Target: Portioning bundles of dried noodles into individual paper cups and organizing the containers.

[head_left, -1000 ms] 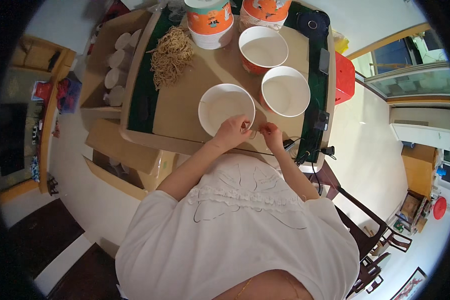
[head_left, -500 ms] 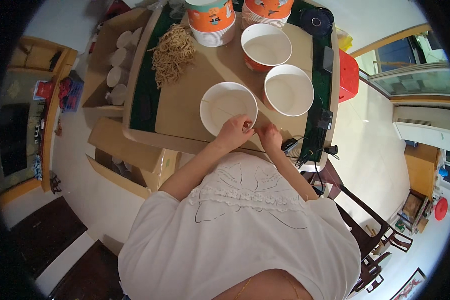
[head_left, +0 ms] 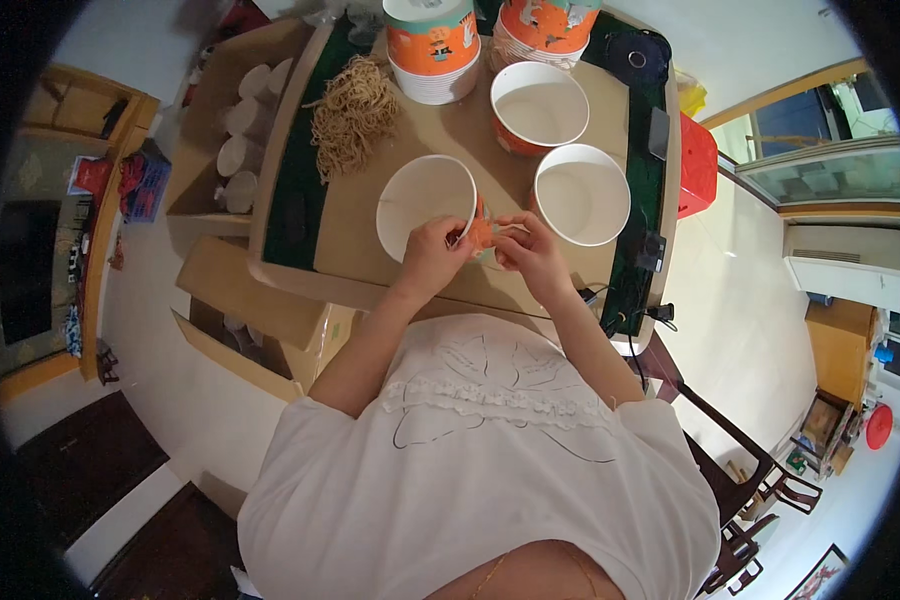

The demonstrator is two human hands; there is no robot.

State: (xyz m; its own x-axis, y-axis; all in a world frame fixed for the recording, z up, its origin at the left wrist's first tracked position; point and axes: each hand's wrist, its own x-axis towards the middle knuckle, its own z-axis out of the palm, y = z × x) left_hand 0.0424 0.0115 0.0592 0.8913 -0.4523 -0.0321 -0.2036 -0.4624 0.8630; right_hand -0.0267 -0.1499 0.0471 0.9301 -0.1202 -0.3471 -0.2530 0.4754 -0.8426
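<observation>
A white paper tub with an orange printed outside is tilted to the left on the cardboard-covered table. My left hand is closed on the tub's near right rim, its thumb and fingers pinched there. Just outside the tub's orange wall, my right hand is closed in a pinch on what looks like a thin tan cord, mostly hidden by the fingers. Two more open paper tubs, one at the right and one farther back, stand beside it. A tangled heap of tan cords lies at the far left.
Two stacks of orange printed tubs, one left and one right, stand at the table's back. An open carton of white tubs is left of the table. Black cables and an adapter lie along the right edge.
The tub has shifted left and tipped, so its orange outside now shows. My left hand has moved left with the rim; my right hand has risen to the tub's outer wall.
</observation>
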